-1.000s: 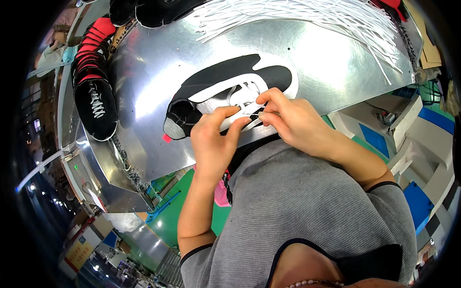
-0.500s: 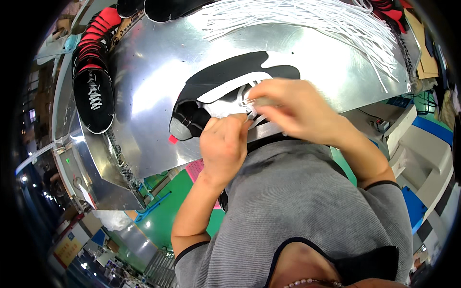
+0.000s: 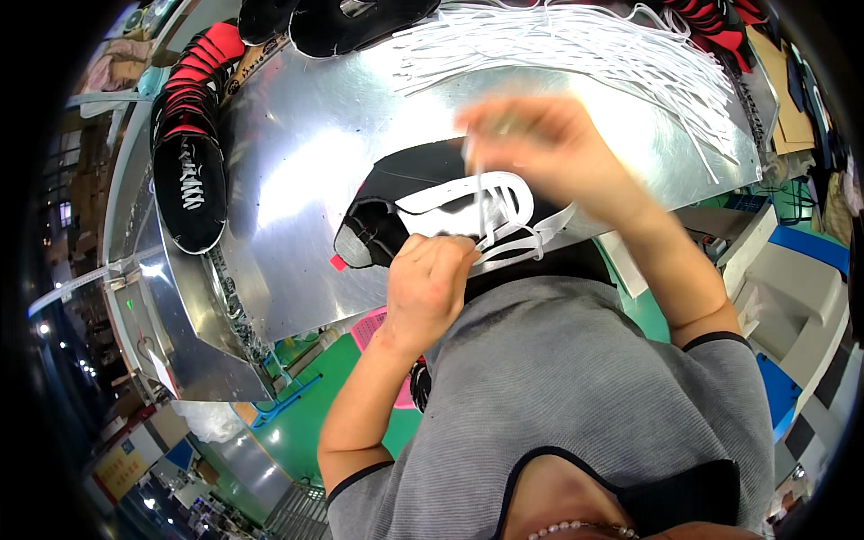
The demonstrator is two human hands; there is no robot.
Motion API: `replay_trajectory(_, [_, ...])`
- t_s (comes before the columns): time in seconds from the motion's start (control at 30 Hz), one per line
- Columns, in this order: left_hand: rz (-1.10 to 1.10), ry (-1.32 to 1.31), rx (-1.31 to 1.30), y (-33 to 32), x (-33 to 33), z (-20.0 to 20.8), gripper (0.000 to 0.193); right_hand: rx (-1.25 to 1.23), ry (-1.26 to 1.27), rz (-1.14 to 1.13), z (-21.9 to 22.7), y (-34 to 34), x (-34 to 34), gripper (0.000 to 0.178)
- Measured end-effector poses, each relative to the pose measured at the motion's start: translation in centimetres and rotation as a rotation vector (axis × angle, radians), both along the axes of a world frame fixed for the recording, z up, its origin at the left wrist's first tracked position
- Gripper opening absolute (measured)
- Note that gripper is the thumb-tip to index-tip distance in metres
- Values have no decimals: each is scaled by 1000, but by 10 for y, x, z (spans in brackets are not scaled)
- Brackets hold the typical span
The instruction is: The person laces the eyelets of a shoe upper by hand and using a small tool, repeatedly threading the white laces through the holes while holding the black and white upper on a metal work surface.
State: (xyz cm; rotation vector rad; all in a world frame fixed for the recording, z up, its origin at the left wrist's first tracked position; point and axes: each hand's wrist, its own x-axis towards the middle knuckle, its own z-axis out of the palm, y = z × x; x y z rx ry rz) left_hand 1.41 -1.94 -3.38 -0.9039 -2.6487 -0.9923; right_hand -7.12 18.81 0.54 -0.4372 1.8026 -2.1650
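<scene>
In the head view, the black shoe upper (image 3: 423,193) lies on the steel table (image 3: 297,135), its long axis running left to right, just ahead of us. Our left hand (image 3: 432,279) is nearer, closed on its near edge, pinning it. Our right hand (image 3: 540,144), blurred and raised above, pinches the white lace (image 3: 481,202) taut. White panels cross the black upper.

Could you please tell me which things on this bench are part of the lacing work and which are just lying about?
In use:
- black shoe upper
- white lace, pulled up by the right hand
- left hand, pressing on the upper

Lying about:
- pile of white laces
- red and black shoes
- metal table
</scene>
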Motion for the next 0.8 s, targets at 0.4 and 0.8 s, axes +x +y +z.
replay_trajectory(0.4, [551, -501, 282, 7, -19, 10, 57, 201, -72, 75, -45, -37, 2, 10])
replay_trajectory(0.8, [665, -340, 406, 10, -17, -11, 29, 535, 132, 112, -16, -8, 22, 13])
